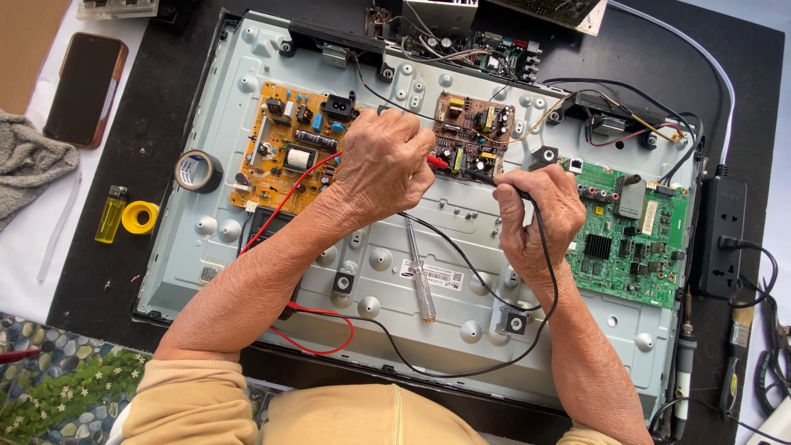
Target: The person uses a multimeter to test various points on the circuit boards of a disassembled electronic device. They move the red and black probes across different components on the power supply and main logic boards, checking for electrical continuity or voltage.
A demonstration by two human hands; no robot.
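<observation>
Probes on small brown board (474, 136), top centre of metal chassis (272, 255). Left hand (381, 169) fingers pinch red probe (437, 162); right hand (535, 216) fingers pinch black probe (486, 176). Screwdriver (419, 272) lies between wrists. Orange board (292, 152) left, green board (630, 239) right.

A red-tipped probe (437, 162) with a red lead and a black probe (494, 179) trailing a black lead both point at a small brown circuit board (471, 132) lying flat on the grey metal chassis.
</observation>
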